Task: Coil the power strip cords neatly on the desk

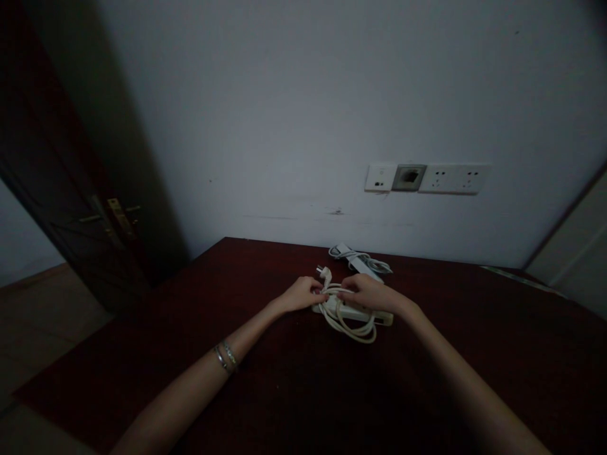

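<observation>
The cord [341, 326] and right grip [368, 292] cover parts of the strip [354, 312]. Most of the front edge of the counter [246, 272] is cut off below, as are both forearms [190, 393]; the flat thing [521, 281] near the back right corner is too dim to name.

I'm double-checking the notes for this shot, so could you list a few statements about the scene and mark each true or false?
1. The left hand and right hand are at a pale coiled cord over a white power strip. True.
2. Socket plates are on the wall above the table. True.
3. The plug is pushed into the socket plates. False: the plug's prongs are free, near the left hand.
4. The bracelets are on the right arm. False: the bracelets are on the left arm.
5. A white bar with a bundled cord lies nearer the wall than the power strip. True.
</observation>
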`<state>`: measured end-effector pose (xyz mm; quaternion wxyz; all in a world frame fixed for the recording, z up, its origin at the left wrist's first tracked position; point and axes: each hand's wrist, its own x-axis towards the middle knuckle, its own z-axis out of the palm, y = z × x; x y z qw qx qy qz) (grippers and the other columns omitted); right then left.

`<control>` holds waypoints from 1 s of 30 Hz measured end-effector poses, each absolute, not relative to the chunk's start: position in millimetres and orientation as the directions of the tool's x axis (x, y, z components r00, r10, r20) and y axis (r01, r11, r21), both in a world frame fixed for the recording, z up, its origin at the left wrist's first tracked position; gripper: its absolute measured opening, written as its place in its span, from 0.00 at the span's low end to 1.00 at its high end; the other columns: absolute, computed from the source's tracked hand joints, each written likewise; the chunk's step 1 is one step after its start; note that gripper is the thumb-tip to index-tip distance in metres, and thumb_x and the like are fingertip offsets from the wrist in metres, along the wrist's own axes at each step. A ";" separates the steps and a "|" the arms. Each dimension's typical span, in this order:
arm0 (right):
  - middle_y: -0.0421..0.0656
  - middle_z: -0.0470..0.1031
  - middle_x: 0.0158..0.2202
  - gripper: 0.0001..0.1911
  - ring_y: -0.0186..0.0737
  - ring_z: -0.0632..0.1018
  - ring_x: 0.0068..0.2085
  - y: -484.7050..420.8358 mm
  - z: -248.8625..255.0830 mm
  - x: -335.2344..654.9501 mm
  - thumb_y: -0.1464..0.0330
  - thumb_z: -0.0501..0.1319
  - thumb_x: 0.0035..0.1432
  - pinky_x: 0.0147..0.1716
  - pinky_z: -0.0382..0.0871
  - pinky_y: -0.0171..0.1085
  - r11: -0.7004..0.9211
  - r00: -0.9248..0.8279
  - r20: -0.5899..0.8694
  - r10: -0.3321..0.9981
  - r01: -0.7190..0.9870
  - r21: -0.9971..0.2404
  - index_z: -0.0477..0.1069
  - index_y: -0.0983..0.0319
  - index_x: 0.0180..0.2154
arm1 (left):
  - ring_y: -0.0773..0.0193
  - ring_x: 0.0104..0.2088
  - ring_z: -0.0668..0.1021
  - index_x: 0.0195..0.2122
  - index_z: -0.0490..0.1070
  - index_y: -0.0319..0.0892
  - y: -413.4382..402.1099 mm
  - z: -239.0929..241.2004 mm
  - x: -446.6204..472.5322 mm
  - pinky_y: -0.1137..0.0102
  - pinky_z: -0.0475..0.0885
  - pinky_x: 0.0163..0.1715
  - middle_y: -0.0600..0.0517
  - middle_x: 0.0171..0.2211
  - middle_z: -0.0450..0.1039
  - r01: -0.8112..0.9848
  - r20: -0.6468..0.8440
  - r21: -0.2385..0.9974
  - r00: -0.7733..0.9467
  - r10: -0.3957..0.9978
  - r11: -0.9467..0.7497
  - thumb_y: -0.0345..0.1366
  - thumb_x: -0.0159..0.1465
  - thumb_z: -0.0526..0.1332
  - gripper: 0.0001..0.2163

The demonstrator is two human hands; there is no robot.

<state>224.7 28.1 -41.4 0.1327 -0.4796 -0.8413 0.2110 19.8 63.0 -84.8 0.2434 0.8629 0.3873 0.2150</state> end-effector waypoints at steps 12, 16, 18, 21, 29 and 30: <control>0.45 0.71 0.30 0.12 0.38 0.71 0.31 28.9 -39.2 228.6 0.62 0.54 0.57 0.30 0.62 0.35 0.540 -0.502 0.201 0.841 0.771 -0.337 0.69 0.63 0.30 | 0.66 0.30 0.70 0.39 0.74 0.36 63.7 -88.8 22.7 0.75 0.61 0.29 0.51 0.31 0.72 0.530 0.245 0.613 0.577 0.779 -0.586 0.39 0.54 0.61 0.14; 0.47 0.69 0.36 0.11 0.39 0.72 0.37 30.4 -42.1 229.8 0.63 0.51 0.60 0.36 0.64 0.37 0.612 -0.541 0.302 0.785 0.755 -0.236 0.67 0.62 0.31 | 0.67 0.29 0.70 0.40 0.74 0.35 65.7 -92.2 24.7 0.75 0.63 0.29 0.50 0.32 0.73 0.453 0.230 0.712 0.572 0.788 -0.536 0.37 0.55 0.61 0.15; 0.47 0.69 0.38 0.11 0.39 0.72 0.38 31.6 -44.3 229.9 0.63 0.50 0.61 0.38 0.64 0.37 0.621 -0.547 0.321 0.773 0.756 -0.208 0.66 0.61 0.33 | 0.67 0.29 0.69 0.41 0.74 0.34 65.6 -92.6 25.5 0.75 0.63 0.29 0.50 0.31 0.73 0.436 0.231 0.728 0.570 0.788 -0.529 0.37 0.55 0.60 0.15; 0.47 0.68 0.39 0.10 0.39 0.72 0.39 31.8 -46.4 228.4 0.64 0.49 0.62 0.39 0.65 0.37 0.619 -0.543 0.343 0.766 0.768 -0.165 0.65 0.62 0.36 | 0.66 0.31 0.70 0.43 0.73 0.35 64.5 -91.5 26.0 0.74 0.64 0.31 0.50 0.32 0.73 0.415 0.263 0.713 0.589 0.764 -0.565 0.36 0.57 0.59 0.15; 0.51 0.65 0.46 0.13 0.44 0.69 0.45 27.6 -46.2 223.9 0.63 0.50 0.62 0.41 0.66 0.40 0.603 -0.494 0.480 0.725 0.793 -0.094 0.69 0.62 0.36 | 0.62 0.43 0.70 0.46 0.72 0.38 62.1 -89.8 26.3 0.69 0.64 0.45 0.47 0.41 0.69 0.419 0.285 0.712 0.561 0.777 -0.564 0.34 0.59 0.58 0.14; 0.51 0.66 0.46 0.13 0.44 0.70 0.45 27.9 -46.3 224.5 0.62 0.50 0.62 0.40 0.66 0.40 0.595 -0.488 0.481 0.728 0.799 -0.090 0.69 0.62 0.36 | 0.62 0.43 0.70 0.46 0.72 0.39 62.0 -89.5 26.5 0.69 0.64 0.46 0.47 0.42 0.69 0.418 0.282 0.717 0.558 0.780 -0.558 0.34 0.59 0.58 0.14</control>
